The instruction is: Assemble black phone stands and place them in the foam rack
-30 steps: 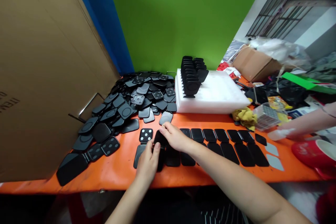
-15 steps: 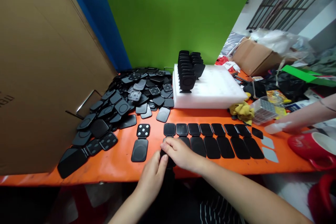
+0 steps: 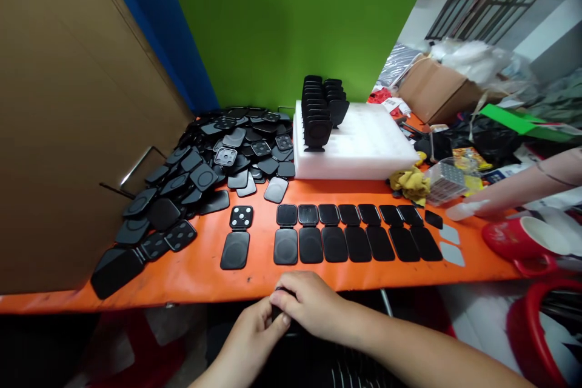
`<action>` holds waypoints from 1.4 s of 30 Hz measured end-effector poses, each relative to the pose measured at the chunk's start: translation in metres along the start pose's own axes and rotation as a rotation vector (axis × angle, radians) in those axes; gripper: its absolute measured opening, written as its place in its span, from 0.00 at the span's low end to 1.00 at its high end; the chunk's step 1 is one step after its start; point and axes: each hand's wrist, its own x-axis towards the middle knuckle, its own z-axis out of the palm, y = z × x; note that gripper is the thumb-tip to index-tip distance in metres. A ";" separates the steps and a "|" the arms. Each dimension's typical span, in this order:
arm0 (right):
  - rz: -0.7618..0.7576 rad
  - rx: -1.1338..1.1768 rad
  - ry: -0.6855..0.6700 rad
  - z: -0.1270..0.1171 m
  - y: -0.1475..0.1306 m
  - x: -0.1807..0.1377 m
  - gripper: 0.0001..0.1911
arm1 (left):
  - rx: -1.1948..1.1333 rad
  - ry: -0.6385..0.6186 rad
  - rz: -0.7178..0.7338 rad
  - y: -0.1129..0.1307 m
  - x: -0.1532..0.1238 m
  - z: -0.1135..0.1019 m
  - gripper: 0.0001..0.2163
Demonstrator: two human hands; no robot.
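My left hand (image 3: 255,328) and my right hand (image 3: 311,304) meet in front of the table's near edge. Their closed fingers and thumbs surround a dark piece (image 3: 276,311), mostly hidden, so its shape cannot be made out. Just beyond them lies a row of folding black charger-like pads (image 3: 335,245), opened flat, each with a smaller panel hinged to a larger one. Left of the row, a separate hinged pad (image 3: 234,250) shows white dots on its small panel.
A heap of black pads (image 3: 204,177) covers the table's left side beside a cardboard box (image 3: 68,133). Behind the row, a white foam block (image 3: 364,157) carries standing pads (image 3: 317,133). Grey pieces (image 3: 451,254), a yellow cloth (image 3: 410,185) and a red mug (image 3: 504,241) lie to the right.
Both hands have drawn back together from over the row to in front of the table edge, still closed on the dark piece. The row's leftmost pad is now uncovered.
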 end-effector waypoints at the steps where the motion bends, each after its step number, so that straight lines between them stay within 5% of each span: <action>1: 0.033 0.110 0.013 0.001 0.002 -0.001 0.08 | -0.004 0.017 -0.005 0.001 -0.001 -0.002 0.14; 6: 0.181 0.563 0.055 0.014 0.017 -0.014 0.13 | -0.038 0.064 -0.119 0.004 -0.002 -0.017 0.15; 11: 0.160 0.454 0.131 0.023 0.019 -0.018 0.09 | -0.036 0.154 -0.094 0.008 -0.001 -0.023 0.15; 17: 0.188 0.316 0.212 0.029 0.013 -0.010 0.09 | -0.068 0.097 -0.006 -0.011 0.004 -0.021 0.13; 22: 0.172 0.404 0.198 0.035 0.017 -0.009 0.09 | -0.013 0.139 -0.047 -0.023 0.006 -0.016 0.15; 31: 0.158 0.579 0.307 0.018 0.024 0.004 0.15 | -0.324 0.123 -0.309 0.018 0.011 -0.019 0.22; 37: 0.141 0.517 0.343 0.013 0.021 0.007 0.15 | -0.292 0.111 -0.208 0.020 0.016 -0.016 0.18; 42: 0.149 0.494 0.293 0.017 0.026 0.005 0.14 | 0.054 0.239 0.066 0.011 0.036 -0.025 0.17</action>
